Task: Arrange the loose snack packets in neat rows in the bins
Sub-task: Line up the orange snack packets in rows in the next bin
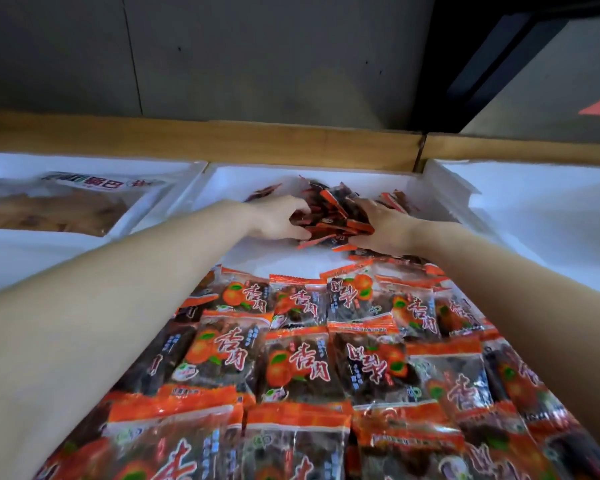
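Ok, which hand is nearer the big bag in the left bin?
Left. The left hand grips the pile right of the bag; the right hand holds the pile's far side.

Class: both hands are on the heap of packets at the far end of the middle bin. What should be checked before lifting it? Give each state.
1. Left hand grips the loose packets: ok.
2. Right hand grips them too: ok.
3. Bare floor of the middle bin before the laid rows: ok.
4. Laid rows all face one way: not ok, some are upside down.
5. Stray packets behind the right hand gathered: not ok.
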`<state>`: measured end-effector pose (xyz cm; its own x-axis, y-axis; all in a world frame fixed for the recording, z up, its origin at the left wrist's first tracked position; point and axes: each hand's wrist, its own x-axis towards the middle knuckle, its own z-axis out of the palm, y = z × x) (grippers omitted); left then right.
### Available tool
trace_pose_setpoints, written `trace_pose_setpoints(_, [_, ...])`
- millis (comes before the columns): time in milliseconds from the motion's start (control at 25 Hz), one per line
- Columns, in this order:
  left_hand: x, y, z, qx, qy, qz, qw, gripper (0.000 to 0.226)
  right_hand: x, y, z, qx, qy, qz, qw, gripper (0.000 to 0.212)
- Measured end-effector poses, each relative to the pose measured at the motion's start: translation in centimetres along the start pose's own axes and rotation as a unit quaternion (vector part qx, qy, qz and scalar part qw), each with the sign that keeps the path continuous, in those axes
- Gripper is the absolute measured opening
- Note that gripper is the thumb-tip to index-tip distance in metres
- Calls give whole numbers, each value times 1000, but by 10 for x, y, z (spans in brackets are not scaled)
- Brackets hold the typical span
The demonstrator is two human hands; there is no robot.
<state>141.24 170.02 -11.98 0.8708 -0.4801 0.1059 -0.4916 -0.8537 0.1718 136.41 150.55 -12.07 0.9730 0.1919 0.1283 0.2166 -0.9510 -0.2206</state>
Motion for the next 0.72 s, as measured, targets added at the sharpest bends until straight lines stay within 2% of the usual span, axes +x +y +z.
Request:
trace_pose_setpoints(160, [-1,1,4,19,24,-10,999,55,-4,1,-2,-46,22,-17,999,70])
trace_pose_setpoints(280, [-10,9,1,28,77,-28,996,27,-10,-2,-6,-59,55,-17,997,45])
trace_pose_setpoints(400, [-30,18,-9,-37,139,-64,988,14,-26,-12,-17,-39,118,-16,992,33])
trace_pose_setpoints(480, [-46,22,-15,-124,164,-100,974,11,-41,-22,-21,-21,177,-42,983,30])
trace_pose_setpoints(520, [-57,24,-16,-202,165,-125,957,10,-49,-30,-21,-4,205,-61,977,30])
trace_pose_setpoints(560, [-70,29,-17,-315,160,-148,924,12,-57,-38,-20,15,231,-77,970,31])
trace_pose_setpoints(640, [-95,42,-19,-531,141,-162,820,17,-67,-57,-24,53,262,-97,959,32])
trace_pose_setpoints(720, [-116,53,-23,-642,129,-146,742,22,-70,-77,-35,72,267,-119,954,29])
